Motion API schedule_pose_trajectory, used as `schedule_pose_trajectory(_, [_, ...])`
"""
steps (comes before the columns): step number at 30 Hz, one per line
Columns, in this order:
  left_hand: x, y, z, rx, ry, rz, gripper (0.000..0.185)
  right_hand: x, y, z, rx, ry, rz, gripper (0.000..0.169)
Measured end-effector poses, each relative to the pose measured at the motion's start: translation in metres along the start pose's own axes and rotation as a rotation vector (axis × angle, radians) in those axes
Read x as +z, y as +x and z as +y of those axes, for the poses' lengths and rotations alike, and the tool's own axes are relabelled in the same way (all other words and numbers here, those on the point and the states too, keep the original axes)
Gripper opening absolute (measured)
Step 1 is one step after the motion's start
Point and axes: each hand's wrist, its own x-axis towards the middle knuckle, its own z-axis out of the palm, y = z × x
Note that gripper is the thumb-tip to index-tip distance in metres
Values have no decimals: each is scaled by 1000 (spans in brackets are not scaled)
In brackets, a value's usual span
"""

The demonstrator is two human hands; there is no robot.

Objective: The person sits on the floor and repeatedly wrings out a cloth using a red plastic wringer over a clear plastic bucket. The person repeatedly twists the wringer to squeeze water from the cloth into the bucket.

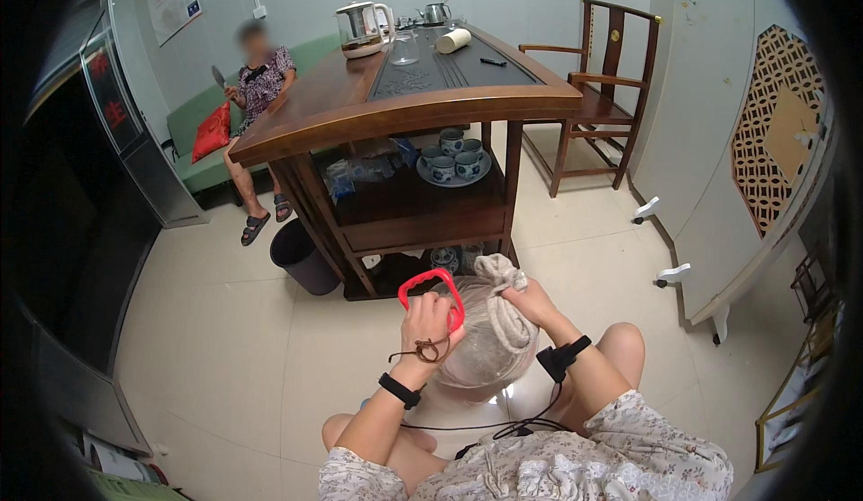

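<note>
A clear, rounded plastic container or bag [482, 366] is between my knees, just above the floor or on it; its contents are hard to make out. My left hand [425, 329] has its fingers around the lower side of a red plastic handle [431, 275] at the container's left. Whether the handle is fixed to the container cannot be told. On the right, my right hand [536, 302] grips a light beige knitted or towel-like cloth [509, 322]. The cloth is bunched at its upper end and drapes over the container's side.
A wooden tea table [404, 106] stands ahead, with a plate of cups [453, 180] on its shelf. A black bin [303, 258] is beside it. A person [259, 83] sits on a green sofa [209, 170]. Black cables [472, 427] cross my lap. A wheeled screen [708, 130] stands right.
</note>
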Motion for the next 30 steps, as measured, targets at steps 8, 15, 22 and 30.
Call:
schedule_pose_trajectory(8, [5, -4, -9, -9, 22, 42, 44, 3, -28, 16, 29, -202, 150, 50])
schedule_pose_trajectory(15, [5, -2, -9, -67, 30, 24, 43, 39, -71, -23, -449, -709, 193, 73])
schedule_pose_trajectory(22, [0, 3, -10, -94, 40, -52, 46, 52, -89, -43, -572, -842, 84, 84])
schedule_pose_trajectory(30, [-8, 2, -6, -71, 6, -101, 48, 41, -104, -39, -656, -792, 84, 83])
